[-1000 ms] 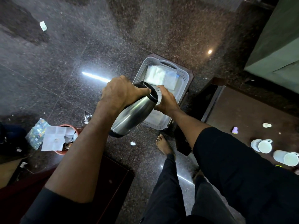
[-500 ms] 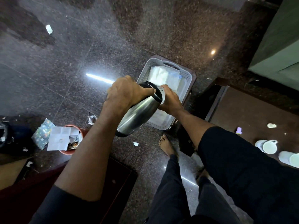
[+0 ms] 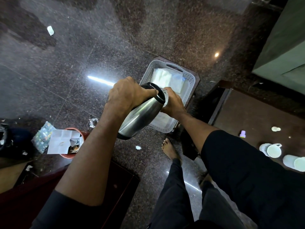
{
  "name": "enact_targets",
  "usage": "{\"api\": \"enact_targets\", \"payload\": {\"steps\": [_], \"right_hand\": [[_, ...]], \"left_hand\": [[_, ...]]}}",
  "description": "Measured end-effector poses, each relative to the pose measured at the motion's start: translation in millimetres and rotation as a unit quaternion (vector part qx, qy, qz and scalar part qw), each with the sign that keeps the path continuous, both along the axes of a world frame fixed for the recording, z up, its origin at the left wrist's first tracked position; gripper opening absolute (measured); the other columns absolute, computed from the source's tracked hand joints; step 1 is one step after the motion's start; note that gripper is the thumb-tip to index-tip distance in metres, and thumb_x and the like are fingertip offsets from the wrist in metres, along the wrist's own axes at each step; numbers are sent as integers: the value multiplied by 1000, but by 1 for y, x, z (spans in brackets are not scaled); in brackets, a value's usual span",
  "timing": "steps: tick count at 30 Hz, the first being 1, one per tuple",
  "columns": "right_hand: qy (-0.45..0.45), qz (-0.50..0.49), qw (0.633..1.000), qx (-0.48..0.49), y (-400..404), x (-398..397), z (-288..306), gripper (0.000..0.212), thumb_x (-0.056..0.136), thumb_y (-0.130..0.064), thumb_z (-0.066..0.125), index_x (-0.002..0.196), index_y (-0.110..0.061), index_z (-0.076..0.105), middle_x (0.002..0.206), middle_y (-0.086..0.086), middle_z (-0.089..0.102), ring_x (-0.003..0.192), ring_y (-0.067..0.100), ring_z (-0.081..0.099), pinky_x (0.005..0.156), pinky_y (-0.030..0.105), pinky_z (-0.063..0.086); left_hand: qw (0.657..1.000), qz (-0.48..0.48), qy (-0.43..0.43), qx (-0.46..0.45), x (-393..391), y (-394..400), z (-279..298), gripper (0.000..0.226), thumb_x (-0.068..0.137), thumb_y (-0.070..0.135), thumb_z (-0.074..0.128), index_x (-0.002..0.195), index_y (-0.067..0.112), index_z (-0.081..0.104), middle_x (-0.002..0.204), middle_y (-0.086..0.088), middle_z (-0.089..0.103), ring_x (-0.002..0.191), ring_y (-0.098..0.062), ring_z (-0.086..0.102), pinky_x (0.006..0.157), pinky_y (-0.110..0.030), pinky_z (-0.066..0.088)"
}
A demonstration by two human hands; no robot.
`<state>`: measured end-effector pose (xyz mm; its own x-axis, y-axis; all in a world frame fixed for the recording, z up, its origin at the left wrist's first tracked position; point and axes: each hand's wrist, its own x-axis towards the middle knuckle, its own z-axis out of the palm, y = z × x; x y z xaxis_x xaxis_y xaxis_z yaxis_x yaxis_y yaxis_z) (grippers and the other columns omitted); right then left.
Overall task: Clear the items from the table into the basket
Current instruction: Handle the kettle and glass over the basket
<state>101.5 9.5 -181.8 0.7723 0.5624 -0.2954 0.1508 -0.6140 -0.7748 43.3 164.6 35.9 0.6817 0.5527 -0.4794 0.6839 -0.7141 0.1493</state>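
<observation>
At the middle of the frame, the left hand grips a tilted steel flask while the right hand clasps its cap, above the basket.

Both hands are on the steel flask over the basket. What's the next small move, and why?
Probably lower the steel flask into the white basket and let go. The left hand grips its black top, the right hand holds the lid end, and the flask hangs tilted above the basket's near half, which shows bare floor beside the white packets. Two white mugs wait on the table.
</observation>
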Motion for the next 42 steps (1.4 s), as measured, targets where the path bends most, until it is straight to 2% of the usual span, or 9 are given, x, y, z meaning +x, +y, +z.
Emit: {"api": "enact_targets", "payload": {"steps": [5, 9, 15, 19, 25, 28, 34, 38, 42], "right_hand": [[19, -28, 999, 11, -1, -1, 2, 84, 62, -33, 95, 130, -23, 47, 122, 1, 66, 113, 26, 62, 81, 33, 50], [32, -30, 999, 16, -3, -2, 7, 80, 64, -36, 95, 127, -23, 48, 118, -1, 66, 108, 23, 61, 76, 30, 44], [33, -33, 999, 16, -2, -4, 14, 80, 63, -38, 95, 127, -24, 48, 119, -2, 67, 110, 24, 62, 80, 33, 51], [33, -39, 998, 30, -1, -2, 22, 74, 67, -40, 91, 126, -23, 50, 117, -3, 67, 108, 23, 63, 77, 30, 47], [44, -60, 997, 27, -1, 3, 36, 71, 70, -47, 84, 128, -27, 48, 122, -3, 66, 112, 22, 60, 80, 29, 41], [43, -74, 996, 30, -1, 9, 43, 72, 69, -44, 86, 128, -27, 49, 126, -1, 66, 116, 23, 60, 84, 32, 46], [50, -95, 994, 30, -6, 18, 48, 80, 63, -42, 90, 131, -27, 50, 132, -2, 63, 121, 20, 59, 89, 28, 43], [53, -127, 990, 23, -8, 22, 54, 75, 62, -48, 88, 125, -28, 53, 125, -4, 65, 114, 20, 60, 84, 29, 44], [58, -170, 984, 19, -14, 28, 58, 78, 60, -42, 95, 125, -27, 54, 112, -12, 59, 101, 10, 55, 80, 25, 40]], "left_hand": [[1000, 5, -14, -13, -4, 3, -1, 75, 64, 85, 69, 70, 13, 49, 71, -4, 52, 73, -28, 58, 66, -36, 45], [999, 6, -25, -19, -8, 8, -5, 80, 57, 89, 67, 68, 11, 54, 70, -6, 58, 65, -23, 59, 62, -34, 47], [999, -19, -32, -19, -9, 16, -8, 91, 50, 99, 57, 64, 9, 60, 68, -9, 66, 63, -28, 66, 66, -40, 60], [998, -25, -40, -35, -14, 22, -11, 105, 49, 109, 48, 65, 6, 63, 63, -9, 67, 54, -24, 67, 65, -43, 63], [995, -23, -86, -47, -26, 23, -12, 108, 76, 102, 23, 61, 4, 67, 50, -7, 62, 53, -23, 65, 75, -42, 60], [990, 4, -125, -71, -32, 20, -14, 101, 87, 92, 23, 52, 8, 66, 37, 2, 56, 49, -15, 63, 75, -36, 57], [967, 82, -184, -154, -42, 24, -27, 108, 82, 96, 14, 52, 6, 63, 46, -4, 64, 51, -23, 67, 72, -45, 62], [946, 125, -241, -175, -51, 20, -38, 113, 83, 95, 11, 58, -2, 64, 47, -5, 63, 50, -27, 66, 65, -42, 60], [907, 222, -297, -202, -57, 9, -64, 107, 85, 93, 12, 51, 4, 61, 46, -8, 61, 46, -23, 61, 62, -40, 56]]}}
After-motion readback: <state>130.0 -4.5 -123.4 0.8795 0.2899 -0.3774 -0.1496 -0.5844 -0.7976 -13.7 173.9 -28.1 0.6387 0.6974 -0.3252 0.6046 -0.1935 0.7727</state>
